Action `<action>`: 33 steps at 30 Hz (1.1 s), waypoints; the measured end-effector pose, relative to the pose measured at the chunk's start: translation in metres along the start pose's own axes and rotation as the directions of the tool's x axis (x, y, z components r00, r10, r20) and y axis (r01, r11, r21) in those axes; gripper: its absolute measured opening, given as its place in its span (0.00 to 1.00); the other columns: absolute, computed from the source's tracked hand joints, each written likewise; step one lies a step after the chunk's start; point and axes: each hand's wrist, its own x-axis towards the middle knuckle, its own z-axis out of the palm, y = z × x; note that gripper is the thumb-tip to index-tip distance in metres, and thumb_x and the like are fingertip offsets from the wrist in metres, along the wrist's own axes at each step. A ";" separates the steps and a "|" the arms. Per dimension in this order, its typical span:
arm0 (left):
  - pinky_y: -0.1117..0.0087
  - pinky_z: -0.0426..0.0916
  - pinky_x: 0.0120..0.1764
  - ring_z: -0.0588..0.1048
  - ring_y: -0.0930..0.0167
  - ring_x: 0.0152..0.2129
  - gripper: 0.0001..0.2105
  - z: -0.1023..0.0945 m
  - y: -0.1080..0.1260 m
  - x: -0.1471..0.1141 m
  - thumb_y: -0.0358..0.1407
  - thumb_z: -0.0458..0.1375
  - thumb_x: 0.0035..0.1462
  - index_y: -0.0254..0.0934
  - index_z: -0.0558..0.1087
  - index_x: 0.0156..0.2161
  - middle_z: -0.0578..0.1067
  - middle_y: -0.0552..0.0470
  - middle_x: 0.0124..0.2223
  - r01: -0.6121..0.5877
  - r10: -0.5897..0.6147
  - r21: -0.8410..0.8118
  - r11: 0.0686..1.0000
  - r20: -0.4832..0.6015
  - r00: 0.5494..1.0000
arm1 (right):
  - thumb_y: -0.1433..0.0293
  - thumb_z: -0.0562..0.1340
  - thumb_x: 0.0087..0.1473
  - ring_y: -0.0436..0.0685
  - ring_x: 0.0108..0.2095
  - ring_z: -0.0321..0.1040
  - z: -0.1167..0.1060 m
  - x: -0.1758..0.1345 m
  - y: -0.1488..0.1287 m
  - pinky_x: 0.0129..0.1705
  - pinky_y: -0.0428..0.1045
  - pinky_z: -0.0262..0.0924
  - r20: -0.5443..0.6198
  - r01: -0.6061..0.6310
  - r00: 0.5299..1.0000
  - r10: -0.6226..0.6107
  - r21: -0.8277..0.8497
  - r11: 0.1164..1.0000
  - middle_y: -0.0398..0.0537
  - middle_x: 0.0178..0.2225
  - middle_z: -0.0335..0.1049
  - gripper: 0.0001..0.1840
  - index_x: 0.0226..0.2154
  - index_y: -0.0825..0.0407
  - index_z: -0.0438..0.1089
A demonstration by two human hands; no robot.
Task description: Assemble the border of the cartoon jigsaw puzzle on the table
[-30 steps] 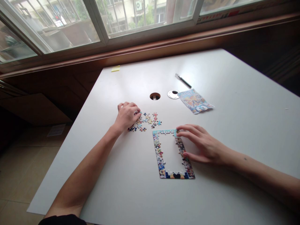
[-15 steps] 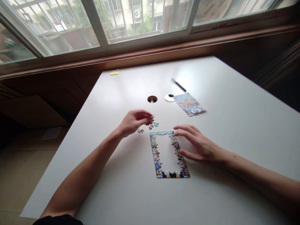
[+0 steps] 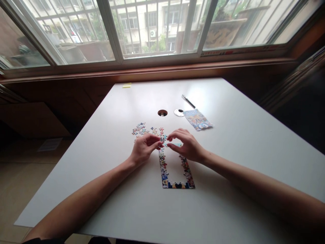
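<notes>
My left hand (image 3: pixel 144 148) pinches a small puzzle piece (image 3: pixel 162 139) between thumb and fingers, above the top left corner of a puzzle border. The joined border (image 3: pixel 188 173) lies on the white table as a rectangular frame, with bare tabletop inside it. Close by on the right, my right hand (image 3: pixel 186 144) hovers over the border's top edge, thumb and fingers apart and nothing visible between them. Loose puzzle pieces (image 3: pixel 139 129) are scattered behind my left hand, which hides part of them.
A crumpled picture sheet (image 3: pixel 198 119) lies at the back right, touching a round hole cover (image 3: pixel 179 112). Behind it is a dark pen (image 3: pixel 188 101). The tabletop has a round cable hole (image 3: pixel 162 113). A yellow sticky note (image 3: pixel 127 85) sits at the far edge, below the window.
My left hand has moved from the loose pieces toward the border with a piece in its fingers. My right hand has left the border's right side and come close to the left. The view has shifted.
</notes>
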 end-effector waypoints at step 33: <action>0.68 0.74 0.36 0.77 0.70 0.31 0.04 0.002 0.008 0.000 0.35 0.62 0.59 0.38 0.78 0.38 0.80 0.49 0.35 -0.196 0.182 0.428 0.882 0.073 0.980 | 0.72 0.64 0.55 0.56 0.33 0.69 0.009 -0.007 0.001 0.40 0.56 0.65 -0.126 0.001 0.992 0.009 0.080 0.997 0.44 0.29 0.75 0.03 0.32 0.47 0.72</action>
